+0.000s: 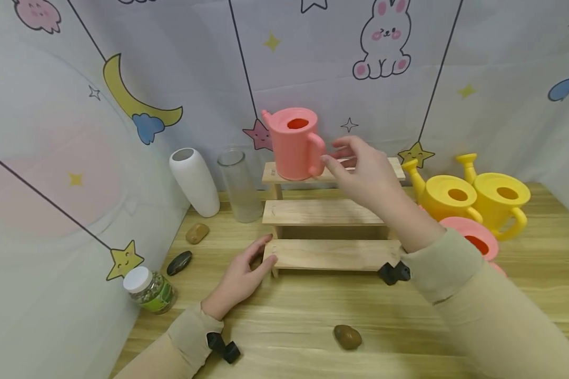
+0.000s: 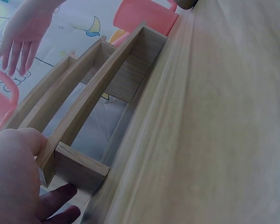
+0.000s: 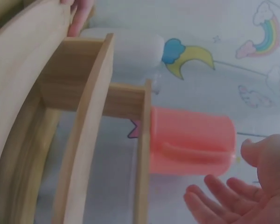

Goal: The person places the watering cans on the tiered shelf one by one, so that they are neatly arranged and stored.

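Observation:
A pink watering can (image 1: 294,145) stands upright on the left part of the top step of a three-step wooden stand (image 1: 332,255), its spout to the left and its handle to the right. Beside that handle is my right hand (image 1: 365,168), fingers spread and loosely bent. In the right wrist view the right hand (image 3: 242,196) is apart from the watering can (image 3: 193,142), with nothing in it. My left hand (image 1: 242,276) grips the left end of the lowest step. The left wrist view shows its thumb (image 2: 30,140) over the board and its fingers beside the end piece.
Two yellow watering cans (image 1: 448,197) and another pink one (image 1: 474,237), partly behind the right sleeve, stand at right. At left are a white vase (image 1: 194,181), a glass vase (image 1: 241,189), two stones (image 1: 197,233) and a lidded jar (image 1: 154,292). A brown stone (image 1: 347,337) lies in front.

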Available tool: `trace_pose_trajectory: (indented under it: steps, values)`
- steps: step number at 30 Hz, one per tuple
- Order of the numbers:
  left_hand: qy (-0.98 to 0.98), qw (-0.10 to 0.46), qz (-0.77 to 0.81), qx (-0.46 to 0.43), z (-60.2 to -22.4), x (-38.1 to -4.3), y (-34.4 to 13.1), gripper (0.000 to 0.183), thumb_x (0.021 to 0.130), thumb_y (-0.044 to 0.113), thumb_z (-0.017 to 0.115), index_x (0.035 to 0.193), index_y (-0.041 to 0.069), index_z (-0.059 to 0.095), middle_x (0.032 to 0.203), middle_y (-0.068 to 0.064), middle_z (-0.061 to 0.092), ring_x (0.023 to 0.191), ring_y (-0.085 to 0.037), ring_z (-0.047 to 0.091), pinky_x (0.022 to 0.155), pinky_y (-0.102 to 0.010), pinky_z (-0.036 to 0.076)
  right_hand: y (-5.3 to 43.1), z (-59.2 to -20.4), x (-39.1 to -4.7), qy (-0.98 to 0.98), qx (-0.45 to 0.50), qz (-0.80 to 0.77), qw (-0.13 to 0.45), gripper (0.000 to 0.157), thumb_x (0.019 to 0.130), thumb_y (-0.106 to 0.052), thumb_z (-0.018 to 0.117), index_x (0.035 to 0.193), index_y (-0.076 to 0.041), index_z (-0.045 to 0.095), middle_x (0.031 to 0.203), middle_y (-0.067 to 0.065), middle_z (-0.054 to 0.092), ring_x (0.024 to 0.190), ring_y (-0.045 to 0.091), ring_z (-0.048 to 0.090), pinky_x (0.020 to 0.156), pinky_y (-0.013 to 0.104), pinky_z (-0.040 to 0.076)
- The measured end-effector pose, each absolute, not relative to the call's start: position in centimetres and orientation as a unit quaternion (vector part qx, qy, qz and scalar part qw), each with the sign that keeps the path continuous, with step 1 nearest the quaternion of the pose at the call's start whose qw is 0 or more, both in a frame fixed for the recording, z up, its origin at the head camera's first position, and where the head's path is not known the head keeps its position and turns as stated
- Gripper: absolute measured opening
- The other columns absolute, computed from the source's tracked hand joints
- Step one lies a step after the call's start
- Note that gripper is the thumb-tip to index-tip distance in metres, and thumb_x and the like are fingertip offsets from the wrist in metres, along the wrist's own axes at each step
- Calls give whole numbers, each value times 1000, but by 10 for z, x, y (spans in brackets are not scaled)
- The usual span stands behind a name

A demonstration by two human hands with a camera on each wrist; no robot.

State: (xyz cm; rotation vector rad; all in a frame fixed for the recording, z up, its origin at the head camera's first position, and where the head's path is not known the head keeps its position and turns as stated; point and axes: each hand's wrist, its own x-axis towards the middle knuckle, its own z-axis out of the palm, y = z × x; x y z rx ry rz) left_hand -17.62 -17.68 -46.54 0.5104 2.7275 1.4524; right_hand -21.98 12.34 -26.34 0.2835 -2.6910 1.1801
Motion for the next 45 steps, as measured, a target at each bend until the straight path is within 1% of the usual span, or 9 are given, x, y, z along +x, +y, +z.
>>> trace_pose_trajectory:
  steps: [8, 11, 15, 21, 30, 38, 40, 42, 45]
  values:
    - [867, -3, 469, 172, -463, -178, -177, 57, 100, 52, 61, 153, 34, 45, 156, 6, 50, 140, -20, 55, 118, -48, 43, 175, -271, -159, -900, 117, 382, 172, 61, 97, -53, 64, 147, -20, 49, 137, 4, 65, 125, 28, 66, 103, 46, 54]
    - [868, -5, 466, 170, -463, -178, -177, 58, 100, 52, 61, 152, 33, 46, 155, 5, 52, 139, -19, 56, 118, -48, 42, 200, -280, -141, -898, 113, 367, 212, 58, 97, -40, 70, 148, -20, 49, 140, 4, 63, 126, 29, 64, 104, 20, 52]
    - [870, -6, 464, 170, -464, -177, -177, 57, 100, 52, 61, 152, 34, 46, 151, 4, 56, 136, -17, 58, 117, -48, 43, 236, -296, -119, -899, 86, 347, 253, 64, 93, -28, 76, 151, -24, 48, 144, 5, 61, 129, 28, 61, 99, -6, 31]
    - [867, -7, 467, 171, -465, -178, -177, 57, 100, 51, 62, 152, 35, 46, 151, 4, 56, 136, -17, 58, 116, -48, 44, 278, -325, -90, -923, 32, 298, 241, 73, 95, -29, 74, 158, -15, 38, 154, 19, 49, 126, 52, 53, 104, -3, 20]
    - [867, -4, 468, 173, -465, -177, -177, 56, 100, 51, 61, 152, 35, 46, 151, 4, 56, 136, -16, 58, 117, -47, 44, 320, -375, -74, -925, 25, 303, 229, 88, 91, -20, 78, 161, -5, 26, 152, 37, 39, 122, 61, 46, 94, -12, 13]
    - [865, 3, 470, 175, -465, -177, -176, 56, 100, 51, 61, 152, 37, 45, 152, 5, 54, 137, -15, 58, 117, -46, 44, 347, -414, -60, -935, -8, 325, 145, 100, 94, -28, 75, 165, -9, 7, 151, 40, 41, 120, 65, 47, 79, -12, 28]
    - [865, 4, 470, 174, -465, -176, -176, 56, 100, 51, 61, 152, 37, 44, 153, 6, 54, 137, -15, 57, 117, -46, 44, 352, -420, -59, -938, -5, 321, 129, 100, 95, -29, 75, 165, -8, 7, 145, 42, 46, 120, 37, 66, 72, -11, 33]
    - [864, 2, 472, 175, -465, -177, -176, 56, 100, 50, 62, 152, 36, 45, 152, 5, 55, 137, -16, 58, 117, -47, 44, 354, -425, -58, -939, -2, 322, 119, 98, 95, -30, 75, 164, -4, 11, 138, 44, 51, 105, -1, 70, 67, -8, 36]
    - [863, 1, 473, 175, -466, -177, -177, 56, 101, 50, 61, 152, 34, 45, 151, 3, 56, 136, -16, 58, 117, -47, 44, 355, -429, -58, -943, 8, 313, 113, 87, 95, -30, 74, 160, 1, 25, 132, 43, 55, 91, -34, 36, 64, -6, 39]
